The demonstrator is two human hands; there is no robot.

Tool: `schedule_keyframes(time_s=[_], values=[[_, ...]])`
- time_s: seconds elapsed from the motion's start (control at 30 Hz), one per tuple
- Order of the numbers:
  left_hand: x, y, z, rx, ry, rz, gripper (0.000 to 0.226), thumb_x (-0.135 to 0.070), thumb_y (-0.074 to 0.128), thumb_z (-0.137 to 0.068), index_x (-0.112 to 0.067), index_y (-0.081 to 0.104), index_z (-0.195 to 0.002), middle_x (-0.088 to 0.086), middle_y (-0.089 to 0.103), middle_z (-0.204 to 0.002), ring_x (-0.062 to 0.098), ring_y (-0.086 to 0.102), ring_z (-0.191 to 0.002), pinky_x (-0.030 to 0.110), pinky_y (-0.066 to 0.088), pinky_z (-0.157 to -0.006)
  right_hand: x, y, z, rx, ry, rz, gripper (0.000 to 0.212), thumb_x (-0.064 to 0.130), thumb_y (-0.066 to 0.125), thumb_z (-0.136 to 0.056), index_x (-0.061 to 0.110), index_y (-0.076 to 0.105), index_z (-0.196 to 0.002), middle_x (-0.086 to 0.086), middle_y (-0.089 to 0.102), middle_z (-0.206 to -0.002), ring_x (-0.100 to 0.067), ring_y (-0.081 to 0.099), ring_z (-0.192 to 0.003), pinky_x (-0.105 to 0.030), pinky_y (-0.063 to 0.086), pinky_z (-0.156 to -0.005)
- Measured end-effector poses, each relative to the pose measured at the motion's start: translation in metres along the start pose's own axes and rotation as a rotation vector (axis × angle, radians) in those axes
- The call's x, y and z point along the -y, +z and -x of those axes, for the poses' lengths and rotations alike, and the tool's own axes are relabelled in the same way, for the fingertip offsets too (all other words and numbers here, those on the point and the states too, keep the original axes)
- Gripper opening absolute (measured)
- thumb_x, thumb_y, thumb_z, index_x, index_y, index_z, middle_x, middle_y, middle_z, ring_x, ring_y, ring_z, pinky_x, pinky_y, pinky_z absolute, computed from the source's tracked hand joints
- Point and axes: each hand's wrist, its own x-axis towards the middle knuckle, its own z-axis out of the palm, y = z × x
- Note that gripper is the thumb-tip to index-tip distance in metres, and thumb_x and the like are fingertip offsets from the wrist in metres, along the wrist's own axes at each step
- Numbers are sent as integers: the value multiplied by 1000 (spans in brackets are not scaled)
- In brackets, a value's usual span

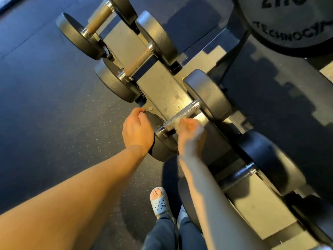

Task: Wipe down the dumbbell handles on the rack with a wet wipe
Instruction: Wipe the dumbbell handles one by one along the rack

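Knurled steel, the handle (187, 110) being wiped sits mid-rack, on the dumbbell (207, 94) lying across the rack (162, 91) right in front of the person. The right hand (191, 129) is blurred, so exact finger layout is unclear, but it looks curled round a small bunched wet wipe (177, 121), pressing it on the near part of the handle. The left hand (137, 130) has fingers curled over the rim of the near head (162, 141), prob. steadying it. Main risks, as I judge them: the wipe is a tiny wad, so it could slip out of the pinch or snag on the knurl and shred, leaving bits behind. It touches only one stretch of the handle, so the far end by the other head and the underside could get skipped w/o turning the bar. If the left hand lets go while the right scrubs hard, the dumbbell could roll in its cradle. Fingers near the head/rack gap could get nipped. A foot in an open-toed sandal (159, 201) stands just below on the floor (54, 87), bad spot if anything comes off. Wet steel = slick for the next user. Two farther handles (139, 61) (100, 18) look brownish, maybe rust, which could foul the wipe fast. The nearer one (239, 175) lies in shadow, easy to miss.
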Motion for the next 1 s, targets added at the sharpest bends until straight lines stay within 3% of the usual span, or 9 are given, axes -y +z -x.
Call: schedule_keyframes(time_s=[0.13,0.23,0.3,0.43,0.53,0.67,0.77,0.9,1.0], values=[[2,-1,-1,0,-2,-7,40,-21,29,-109,-18,60,-135,-6,61,-112,3,53,-89,13,36,-77,5,7,-11,-204,24,-75,22,27,63,-99,34,52,-82,8,60,-83,-7,61,-76,-29,51,-69],[1,1,1,-13,-10,0,39,-22,30,-109,-19,60,-133,-15,55,-94,-2,51,-78,11,33,-67,-21,16,4,-5,26,127,17,22,73,-92,28,59,-83,5,67,-83,-14,66,-78,-44,59,-75],[0,1,2,-18,-3,0,39,-23,30,-109,-19,61,-133,-14,55,-98,-1,52,-80,11,33,-69,-27,12,9,127,49,240,9,25,71,-94,20,64,-95,3,68,-92,-16,68,-88,-46,59,-84],[-2,-2,3,-8,8,-2,39,-22,30,-109,-18,61,-133,-10,57,-108,8,54,-94,19,38,-79,-4,-2,-11,58,-343,483,25,38,53,-98,22,57,-116,0,63,-111,-18,64,-102,-40,59,-85],[-3,-3,1,-11,7,-5,39,-22,30,-109,-18,61,-133,-10,56,-107,9,54,-94,20,39,-80,-2,-4,-24,-3,-601,700,18,27,57,-101,17,60,-116,-4,63,-115,-17,65,-101,-36,60,-80],[-2,-2,1,-12,8,25,39,-23,31,-109,-19,62,-132,-8,58,-101,10,57,-89,26,43,-81,-36,-9,-5,183,-278,627,6,23,66,-96,21,62,-93,3,66,-95,-14,67,-93,-32,58,-81],[0,-3,2,-3,15,34,39,-24,31,-109,-19,61,-133,-8,60,-106,11,58,-94,26,44,-85,-43,-27,-8,140,-42,549,12,25,72,-93,24,65,-84,10,68,-75,-8,70,-81,-28,53,-75],[1,-4,1,11,17,47,39,-25,31,-107,-21,62,-131,-4,65,-113,17,58,-105,35,48,-92,-12,-24,-8,-66,16,97,7,16,68,-95,22,67,-94,3,72,-90,-6,71,-85,-24,58,-76],[1,-5,1,21,16,58,40,-27,31,-105,-23,62,-129,2,68,-113,23,59,-109,46,50,-95,-3,-5,-7,-43,116,-25,8,27,71,-94,24,66,-89,3,72,-90,-7,70,-80,-20,57,-67]])
